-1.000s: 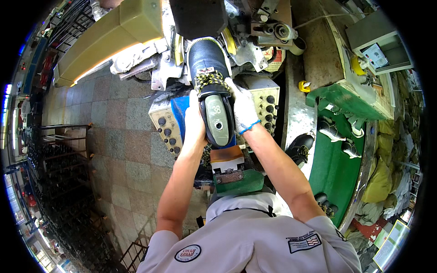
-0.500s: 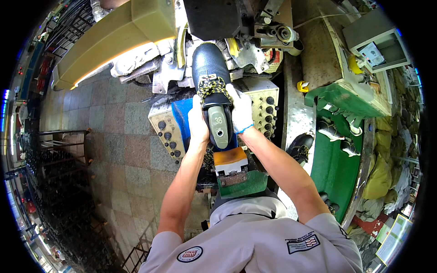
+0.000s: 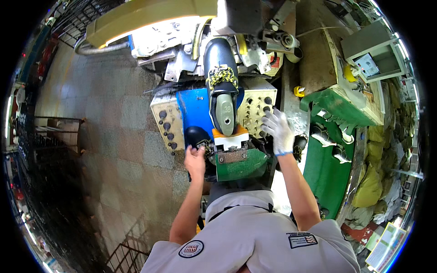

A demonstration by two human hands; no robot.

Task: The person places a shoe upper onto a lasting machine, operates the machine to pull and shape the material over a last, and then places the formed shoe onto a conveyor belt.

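A black lace-up shoe (image 3: 220,57) with yellow-and-black laces sits toe-away in the machine, a grey-green shoe last (image 3: 225,109) filling its heel end. The heel end meets an orange-and-white rest (image 3: 231,137). At the lower left, my left hand (image 3: 195,161) is closed at the lace end of a second black shoe (image 3: 196,135), its fingers partly hidden. My right hand (image 3: 278,129), in a white glove with a blue cuff, hovers right of the machine's knobs. Its fingers are spread and hold nothing.
Control boxes with black knobs (image 3: 166,123) flank a blue panel (image 3: 193,107). A yellow machine arm (image 3: 150,20) arches overhead at left. On the right, a green-lined bench (image 3: 325,177) carries several shoes. A dark rack (image 3: 59,195) stands at far left.
Both hands have left the shoe in the machine. My left hand has moved down to the second shoe; my right hand has swung out to the right and opened. The view has shifted slightly.
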